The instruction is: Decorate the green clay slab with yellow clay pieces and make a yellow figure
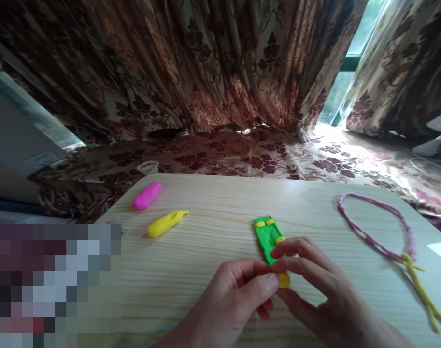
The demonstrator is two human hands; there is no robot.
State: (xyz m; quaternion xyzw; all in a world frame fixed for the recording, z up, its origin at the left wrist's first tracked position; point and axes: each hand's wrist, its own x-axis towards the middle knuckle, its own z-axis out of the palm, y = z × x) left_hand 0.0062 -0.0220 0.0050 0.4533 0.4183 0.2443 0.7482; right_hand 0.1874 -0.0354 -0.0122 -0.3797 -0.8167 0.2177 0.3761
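Between the fingers of my left hand (pixel 238 290) and my right hand (pixel 321 275) is a small flattened piece of yellow clay (pixel 284 280). My left thumb presses on its left side, while my right fingers close around its other edges. Just beyond my fingertips, a flat green clay slab (pixel 268 239) lies on the table, with two small yellow pieces near its far end and another at its right edge. My right fingers hide part of the slab's near end.
A pink clay lump (pixel 148 195) and a yellow clay piece (pixel 165 224) with a thin tip lie on the left of the wooden table (pixel 213 203). At right are a lilac clay loop (pixel 372 240) and a forked yellow clay strand (pixel 421 290). Patterned curtains (pixel 206 63) hang behind.
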